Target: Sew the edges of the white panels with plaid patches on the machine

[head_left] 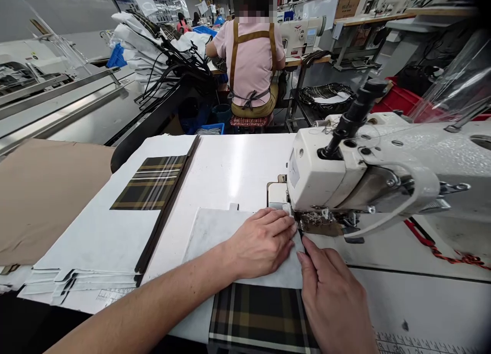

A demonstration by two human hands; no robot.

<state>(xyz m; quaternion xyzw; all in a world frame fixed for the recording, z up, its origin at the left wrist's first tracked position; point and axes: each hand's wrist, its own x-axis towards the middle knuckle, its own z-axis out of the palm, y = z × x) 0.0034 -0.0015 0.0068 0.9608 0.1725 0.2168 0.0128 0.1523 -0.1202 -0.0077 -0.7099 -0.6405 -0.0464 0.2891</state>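
Note:
My left hand [261,244] lies flat on a white fabric sheet [218,231], its fingertips just short of the steel presser foot [312,222] of a white industrial sewing machine [326,180]. My right hand [330,297] grips the sheet's edge close to the needle area, which my fingers partly hide. A dark plaid fabric panel [261,313] lies under and in front of the sheet. Further left, a smaller plaid piece [149,182] rests on a white paper pattern [95,241] beside a dark strip [164,205].
The white sewing table [238,164] meets a brown paper sheet [42,200] at left. Ahead, a co-worker in a pink shirt [251,62] sits at another sewing machine [301,37]. A stack of white pieces [141,52] stands beyond, and a red crate [395,101] sits behind my machine.

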